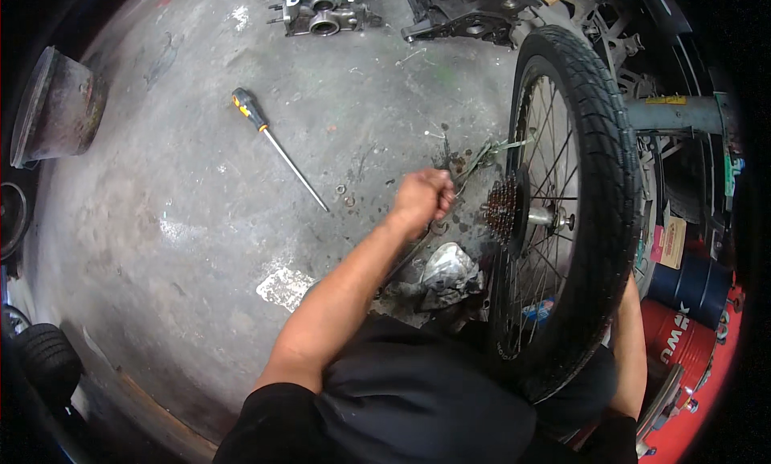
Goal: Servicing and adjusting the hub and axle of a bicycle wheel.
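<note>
The left hand (422, 197) was fisted, fingers clamped on a thin tool (474, 160), just at nine o'clock of the cassette (504, 209) on the upright wheel (598, 143). The right hand was hidden behind the tyre. A screwdriver (277, 146) lay at ten o'clock.

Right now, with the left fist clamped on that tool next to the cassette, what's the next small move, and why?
Probably a short, steady pull on the tool handle with the left hand, not a jerk. The fist is closed on it right beside the rusty sprocket cluster, and the wheel stands upright. The right hand is hidden behind the tyre, so its bracing cannot be confirmed.
</note>
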A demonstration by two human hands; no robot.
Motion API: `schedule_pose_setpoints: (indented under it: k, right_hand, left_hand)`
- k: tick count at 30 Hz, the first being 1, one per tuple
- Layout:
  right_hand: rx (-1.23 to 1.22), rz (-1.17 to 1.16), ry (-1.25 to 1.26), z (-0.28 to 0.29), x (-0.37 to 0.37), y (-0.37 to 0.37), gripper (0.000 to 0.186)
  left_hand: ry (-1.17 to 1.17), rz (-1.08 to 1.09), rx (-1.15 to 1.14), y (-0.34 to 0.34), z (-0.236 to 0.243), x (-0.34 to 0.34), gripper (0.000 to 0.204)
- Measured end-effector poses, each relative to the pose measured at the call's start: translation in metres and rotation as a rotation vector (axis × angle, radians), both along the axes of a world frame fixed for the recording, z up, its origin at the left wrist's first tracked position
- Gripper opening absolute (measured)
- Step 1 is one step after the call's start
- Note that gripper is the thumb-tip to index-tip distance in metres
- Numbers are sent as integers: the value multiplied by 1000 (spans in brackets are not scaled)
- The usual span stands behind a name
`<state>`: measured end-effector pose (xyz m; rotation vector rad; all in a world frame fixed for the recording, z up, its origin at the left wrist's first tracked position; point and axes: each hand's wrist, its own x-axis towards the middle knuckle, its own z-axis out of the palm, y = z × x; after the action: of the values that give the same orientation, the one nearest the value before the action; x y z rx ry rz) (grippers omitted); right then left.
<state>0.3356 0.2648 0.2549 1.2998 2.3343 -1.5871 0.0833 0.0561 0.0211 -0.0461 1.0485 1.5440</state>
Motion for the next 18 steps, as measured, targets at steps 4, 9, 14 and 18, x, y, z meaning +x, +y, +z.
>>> schedule_pose_setpoints:
  k: [4,9,14,18]
  right_hand:
    - [-187,-446,29,-14,48,29,39]
    - [62,-73,26,-24,52,35,27]
    - [149,54,80,-27,21,16,16]
    - [-139,-21,36,-34,60,49,21]
  left_hand:
    - [91,26,-40,-27,-23,-29,14]
    - [6,-36,72,-17,17,10,12]
    - [555,-55,-164,-28,-33,-1,15]
    - [1670,-93,-114,-46,-53,-50,25]
